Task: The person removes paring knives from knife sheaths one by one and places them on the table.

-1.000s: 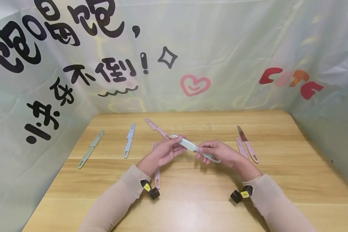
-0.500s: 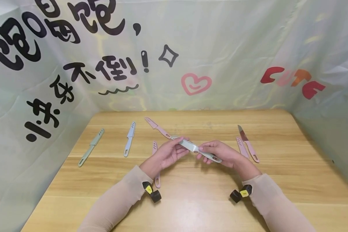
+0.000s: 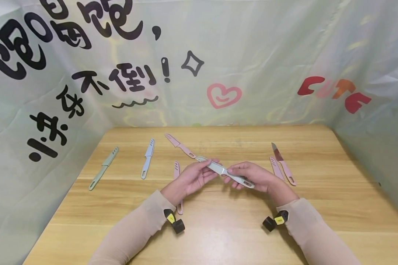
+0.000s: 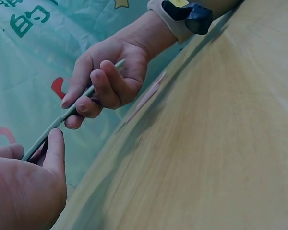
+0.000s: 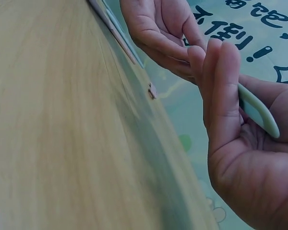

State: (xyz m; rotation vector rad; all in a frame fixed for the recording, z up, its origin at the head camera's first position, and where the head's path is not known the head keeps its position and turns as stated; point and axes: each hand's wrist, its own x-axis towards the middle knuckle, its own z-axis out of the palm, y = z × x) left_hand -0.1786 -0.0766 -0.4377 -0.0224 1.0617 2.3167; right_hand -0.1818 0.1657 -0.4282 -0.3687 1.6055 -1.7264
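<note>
Above the middle of the table, both hands hold a pale green paring knife (image 3: 240,179), tilted across the head view. My right hand (image 3: 253,176) pinches its slotted handle between thumb and fingers. My left hand (image 3: 195,177) grips the pale sheath (image 3: 216,168) around the blade end, thumb on top. The sheath end lies close to the handle; whether it is fully seated I cannot tell. In the left wrist view the green knife (image 4: 44,136) runs edge-on from hand to hand. The handle end (image 5: 260,112) shows beside the right palm in the right wrist view.
On the wooden table (image 3: 219,228) lie a green sheathed knife (image 3: 104,168), a blue one (image 3: 147,159) and a pink one (image 3: 180,145). Another pink knife (image 3: 177,170) is partly under the left forearm. At right, a bare-bladed pink knife (image 3: 286,173) lies beside its sheath (image 3: 276,168).
The left hand has moved slightly right, nearer the right hand, along the knife's sheath. The knife has turned a little in the hands, its handle end slightly lower. The table knives lie as before.
</note>
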